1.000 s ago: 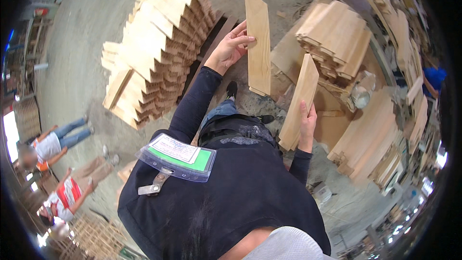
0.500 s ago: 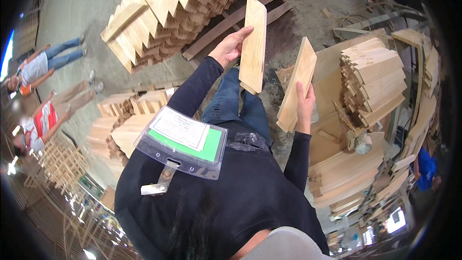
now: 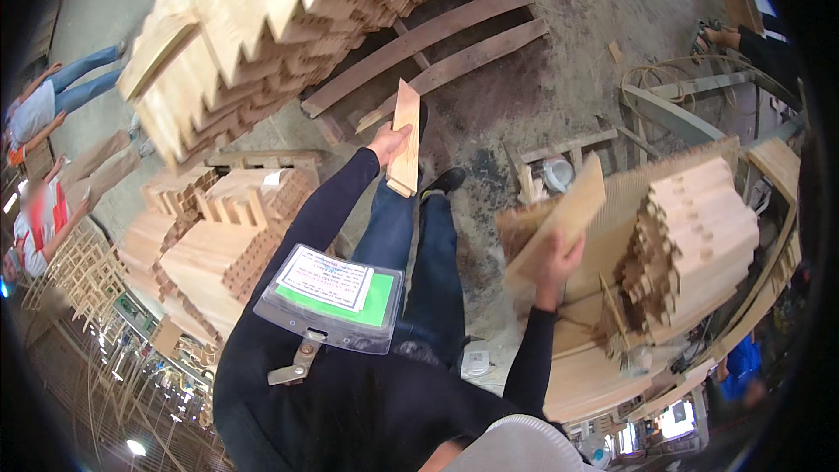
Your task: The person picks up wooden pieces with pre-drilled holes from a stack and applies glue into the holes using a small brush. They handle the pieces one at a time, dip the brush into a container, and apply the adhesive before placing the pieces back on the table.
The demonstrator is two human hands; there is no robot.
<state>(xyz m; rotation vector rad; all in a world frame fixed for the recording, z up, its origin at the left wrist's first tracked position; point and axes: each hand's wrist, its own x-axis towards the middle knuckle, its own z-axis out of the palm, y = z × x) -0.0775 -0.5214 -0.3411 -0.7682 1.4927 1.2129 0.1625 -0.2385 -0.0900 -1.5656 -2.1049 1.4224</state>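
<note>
In the head view, the person's left hand is stretched forward, and its fingers are closed around the edge of a short wooden board. This board stands almost upright, over the dark shoe and the grey floor. In front of it lies a wooden pallet, and a big stack of light boards rests on the pallet's left part.

The right hand is raised at the person's right side and grips a second wooden board, which is tilted with its upper end to the right. This board is just beside a pile of notched wooden pieces.

A clear badge holder with a green card hangs on the person's dark sweater. At the far left, other people stand near more stacked wood.
</note>
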